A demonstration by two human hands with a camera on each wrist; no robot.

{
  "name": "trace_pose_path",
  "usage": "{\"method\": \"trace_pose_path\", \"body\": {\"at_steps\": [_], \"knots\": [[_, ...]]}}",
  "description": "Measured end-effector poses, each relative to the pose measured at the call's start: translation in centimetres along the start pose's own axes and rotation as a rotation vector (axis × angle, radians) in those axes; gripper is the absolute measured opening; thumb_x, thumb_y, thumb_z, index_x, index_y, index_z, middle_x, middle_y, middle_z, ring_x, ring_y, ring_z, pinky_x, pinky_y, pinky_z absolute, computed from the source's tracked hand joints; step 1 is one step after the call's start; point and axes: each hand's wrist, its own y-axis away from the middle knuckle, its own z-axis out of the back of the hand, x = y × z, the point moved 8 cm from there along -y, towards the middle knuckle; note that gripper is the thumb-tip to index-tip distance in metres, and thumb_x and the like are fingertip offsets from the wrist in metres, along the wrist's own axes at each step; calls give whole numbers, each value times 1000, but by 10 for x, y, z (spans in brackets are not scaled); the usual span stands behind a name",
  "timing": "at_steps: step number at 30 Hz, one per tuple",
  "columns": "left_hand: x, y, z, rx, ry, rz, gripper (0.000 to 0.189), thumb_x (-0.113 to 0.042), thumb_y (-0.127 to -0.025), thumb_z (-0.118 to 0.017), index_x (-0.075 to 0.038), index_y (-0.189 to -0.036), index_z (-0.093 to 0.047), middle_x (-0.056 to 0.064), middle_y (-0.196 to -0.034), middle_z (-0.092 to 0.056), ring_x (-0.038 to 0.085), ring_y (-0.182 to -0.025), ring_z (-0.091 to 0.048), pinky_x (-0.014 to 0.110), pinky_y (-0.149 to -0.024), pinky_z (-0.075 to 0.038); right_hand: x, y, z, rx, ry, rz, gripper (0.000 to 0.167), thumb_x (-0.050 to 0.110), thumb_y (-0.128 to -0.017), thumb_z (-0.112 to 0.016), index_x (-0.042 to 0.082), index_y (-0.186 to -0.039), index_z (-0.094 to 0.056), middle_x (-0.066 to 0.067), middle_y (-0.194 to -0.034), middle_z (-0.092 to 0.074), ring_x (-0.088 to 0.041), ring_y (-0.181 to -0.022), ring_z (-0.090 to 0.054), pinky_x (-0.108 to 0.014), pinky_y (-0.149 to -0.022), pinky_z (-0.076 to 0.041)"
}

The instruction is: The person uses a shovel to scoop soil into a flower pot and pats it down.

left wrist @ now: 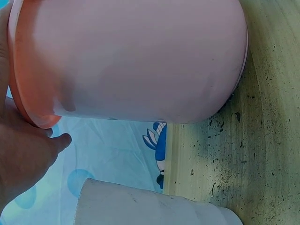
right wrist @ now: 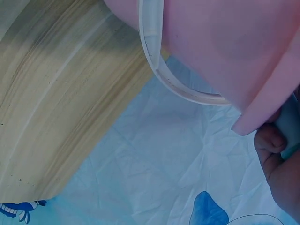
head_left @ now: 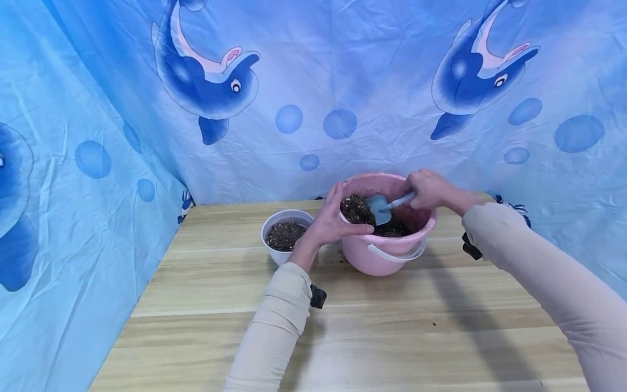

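A pink bucket (head_left: 367, 256) holds dark soil (head_left: 357, 210), which lies higher against its left side. My left hand (head_left: 329, 220) grips the bucket's rim at the left. In the left wrist view, that hand (left wrist: 26, 150) is at the rim, with part of its fingers out of frame. My right hand (head_left: 430, 189) holds a light blue hand shovel (head_left: 380, 209) by the handle, its blade in the bucket against the soil. In the right wrist view, the right hand (right wrist: 276, 159) is partly cut off beside the bucket's rim. Left of the bucket stands a white pot (head_left: 277, 256) with soil in it.
The bucket's white handle (head_left: 392, 256) hangs down at its front. Soil crumbs (left wrist: 225, 164) are scattered on the wooden table (head_left: 382, 337) near the bucket. A blue curtain (head_left: 294, 65) with dolphins hangs behind the table and along its sides.
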Motion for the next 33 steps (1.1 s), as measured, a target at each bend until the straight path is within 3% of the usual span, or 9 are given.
{"method": "trace_pose_path", "body": {"at_steps": [3, 8, 16, 21, 28, 33], "knots": [[0, 0, 0, 0, 6, 3, 134, -49, -60, -89, -24, -156, 1, -4, -162, 5, 26, -147, -2, 48, -117, -14, 1, 0, 2, 5, -24, -1, 7, 15, -68, -80, 12, -72, -76, 4, -63, -63, -17, -61, -53, -39, -63, -47], [2, -1, 1, -1, 23, 14, 134, -49, -60, -89, -26, -155, 2, -6, -162, 6, 24, -147, -1, 48, -117, -14, 6, -2, 3, 29, -45, -1, 14, 17, -67, -81, 10, -64, -70, 3, -57, -56, -17, -58, -46, -36, -58, -43], [2, 0, 3, -8, 27, 12, 136, -49, -59, -89, -25, -155, 4, -6, -161, 7, 23, -147, 0, 47, -117, -13, 8, -2, -3, 142, -91, -58, 24, 26, -68, -83, 7, -78, -73, -1, -72, -65, -22, -73, -52, -36, -68, -45], [5, 0, 0, -11, 24, 34, 139, -51, -56, -90, -25, -155, 4, -5, -161, 8, 23, -147, 0, 47, -117, -12, 9, 0, -10, 191, -141, -28, 19, 25, -71, -82, 9, -80, -78, 2, -69, -70, -15, -68, -54, -32, -67, -46], [4, 0, 0, -11, 16, 36, 137, -50, -59, -89, -24, -155, 4, -3, -162, 6, 23, -147, 0, 47, -117, -12, 8, 4, -13, 234, -257, -9, 14, 22, -74, -81, 11, -82, -80, 3, -75, -74, -9, -67, -53, -26, -69, -47], [4, 1, -1, -10, 18, 38, 137, -51, -59, -89, -24, -155, 4, -3, -162, 6, 22, -147, -1, 46, -117, -13, 11, 5, -14, 261, -325, 51, 13, 20, -76, -80, 11, -84, -80, 3, -76, -74, -5, -66, -53, -21, -67, -46]]}}
